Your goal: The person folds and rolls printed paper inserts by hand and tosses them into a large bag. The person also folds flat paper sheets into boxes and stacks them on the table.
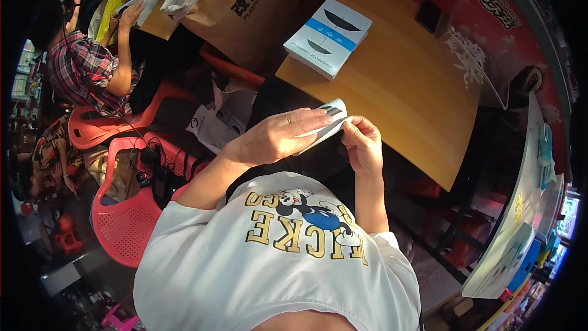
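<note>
My left hand (283, 135) lies along a curled white printed sheet (334, 112), its fingers bent over the near face and a ring on one of them. My right hand (362, 142) pinches the sheet's right edge between thumb and fingers. A dark print shows on the sheet, like the umbrella picture on the stack beyond it. That stack of white "windproof umbrella" sheets or flat boxes (327, 37), with a blue band, sits at the left edge of the wooden table (410, 79). Both hands are in front of my chest, near the table's edge.
A pile of small white pieces (467, 58) and a dark phone-like object (427, 15) rest on the table's far side. A brown paper sack (239, 15) stands at the left. Red plastic chairs (125, 227) are behind it, and a person in a plaid shirt (82, 67) handles papers.
</note>
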### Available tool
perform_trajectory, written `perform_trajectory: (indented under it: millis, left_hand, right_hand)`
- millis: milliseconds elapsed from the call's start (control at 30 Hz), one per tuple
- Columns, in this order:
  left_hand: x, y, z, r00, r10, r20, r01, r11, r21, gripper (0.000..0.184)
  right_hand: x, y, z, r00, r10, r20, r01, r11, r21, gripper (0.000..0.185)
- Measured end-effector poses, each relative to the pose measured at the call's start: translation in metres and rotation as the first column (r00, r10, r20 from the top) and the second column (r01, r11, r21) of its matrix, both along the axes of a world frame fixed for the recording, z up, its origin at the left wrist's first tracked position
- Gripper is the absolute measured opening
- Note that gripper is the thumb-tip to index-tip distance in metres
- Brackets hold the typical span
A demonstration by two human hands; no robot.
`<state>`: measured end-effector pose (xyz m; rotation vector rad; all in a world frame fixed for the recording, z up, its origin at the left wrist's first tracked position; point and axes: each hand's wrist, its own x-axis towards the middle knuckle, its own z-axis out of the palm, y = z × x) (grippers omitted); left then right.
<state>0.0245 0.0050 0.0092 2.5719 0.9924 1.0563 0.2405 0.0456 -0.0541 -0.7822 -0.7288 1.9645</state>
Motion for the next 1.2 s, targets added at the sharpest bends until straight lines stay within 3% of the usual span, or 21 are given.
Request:
perform_trajectory:
  millis: [67,133,167,233,300,333,400,467,533,567,633,767,800,867,967,1100,1200]
  left_hand:
    - [-0.001,-0.003,0.002,1.0,0.0,0.021,0.0,1.0,-0.028,0.025]
    - [-0.006,-0.012,0.011,0.988,0.147,-0.039,-0.15,0.983,-0.106,0.037]
    - [-0.003,-0.016,-0.001,0.953,0.266,0.148,-0.256,0.963,-0.086,0.05]
    - [-0.005,-0.032,-0.02,0.769,0.517,0.375,-0.432,0.853,-0.291,0.036]
    - [0.0,-0.043,-0.022,0.504,0.677,0.536,-0.053,0.644,-0.763,0.028]
    - [0.003,-0.04,-0.022,0.419,0.71,0.566,0.129,0.57,-0.811,0.027]
    - [0.004,-0.035,-0.012,0.431,0.695,0.576,0.391,0.431,-0.813,0.028]
    - [0.001,-0.033,-0.022,0.42,0.69,0.59,0.468,0.392,-0.792,0.026]
    - [-0.002,-0.033,-0.033,0.442,0.702,0.558,0.555,0.275,-0.785,0.023]
    - [0.003,-0.032,-0.031,0.45,0.698,0.557,0.558,0.267,-0.786,0.023]
    - [0.015,-0.032,-0.024,0.415,0.718,0.559,0.45,0.371,-0.812,0.019]
    - [0.019,-0.036,-0.031,0.376,0.725,0.577,0.448,0.403,-0.798,0.02]
    - [0.017,-0.035,-0.032,0.358,0.726,0.588,0.511,0.374,-0.774,0.022]
    - [0.017,-0.033,-0.024,0.286,0.641,0.712,0.576,0.479,-0.663,0.024]
    - [0.025,-0.033,-0.024,0.468,0.674,0.572,0.241,0.525,-0.816,0.019]
    - [0.025,-0.03,-0.035,0.369,0.762,0.532,0.216,0.487,-0.846,0.019]
    - [0.026,-0.029,-0.037,0.38,0.763,0.523,0.191,0.488,-0.851,0.023]
  right_hand:
    - [-0.008,-0.003,0.002,0.996,-0.091,-0.028,0.091,0.996,0.024,0.006]
    - [-0.008,-0.005,0.0,0.978,-0.208,0.017,0.206,0.975,0.079,0.007]
    - [-0.007,-0.004,-0.001,0.96,-0.277,0.04,0.269,0.953,0.137,0.007]
    - [-0.004,-0.002,-0.001,0.922,-0.383,0.056,0.356,0.895,0.268,0.008]
    - [0.0,0.0,0.004,0.922,-0.384,0.046,0.35,0.88,0.32,0.008]
    - [0.0,0.0,0.007,0.924,-0.379,0.049,0.346,0.884,0.315,0.008]
    - [-0.001,0.0,0.01,0.947,-0.313,0.072,0.266,0.89,0.369,0.009]
    - [-0.003,-0.001,0.012,0.957,-0.284,0.064,0.246,0.907,0.342,0.01]
    - [-0.003,-0.003,0.011,0.961,-0.271,0.053,0.242,0.918,0.315,0.01]
    - [-0.002,-0.004,0.01,0.956,-0.284,0.068,0.254,0.922,0.292,0.01]
    - [-0.001,-0.005,0.008,0.946,-0.314,0.085,0.282,0.923,0.263,0.01]
    - [-0.003,-0.006,0.006,0.94,-0.335,0.064,0.317,0.927,0.199,0.013]
    - [-0.003,-0.006,0.005,0.942,-0.327,0.07,0.308,0.93,0.199,0.013]
    - [-0.002,-0.006,0.002,0.943,-0.324,0.079,0.304,0.932,0.196,0.013]
    - [-0.004,-0.003,-0.002,0.955,-0.295,-0.01,0.294,0.948,0.126,0.011]
    - [-0.005,-0.003,0.001,0.979,-0.188,0.083,0.176,0.976,0.131,0.007]
    - [-0.003,-0.002,0.0,0.979,-0.19,0.072,0.181,0.977,0.112,0.006]
